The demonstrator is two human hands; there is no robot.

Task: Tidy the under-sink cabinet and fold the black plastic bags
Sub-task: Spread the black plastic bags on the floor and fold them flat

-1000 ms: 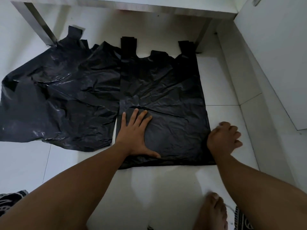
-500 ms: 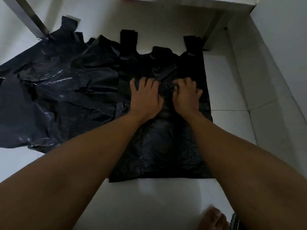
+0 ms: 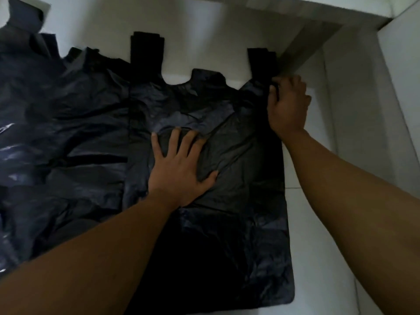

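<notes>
White tiled floor (image 3: 318,246) fills your view. Crumpled black plastic bags (image 3: 56,133) spread from 9 to 11 o'clock, overlapping each other. How many are there, I can't tell.

The flat black T-shirt bag (image 3: 238,223) lies on the floor from centre to 6 o'clock. Its left edge touches or overlaps the crumpled ones, and its mouth points to 12.

A grey frame post (image 3: 304,48) stands at 1 o'clock under a white ledge (image 3: 295,12), just beside the bag's top right corner.

Your left hand (image 3: 179,169) is at centre, palm down on the flat bag with fingers straight and spread. It's pressing, not gripping. The plastic is wrinkled around the fingertips.

Your right hand (image 3: 287,105) is at 2 o'clock on the bag's right edge. Its fingers are curled over and pinching the plastic just below the right handle (image 3: 261,62).

The left handle (image 3: 146,51) lies flat at 11 o'clock, untouched.
</notes>
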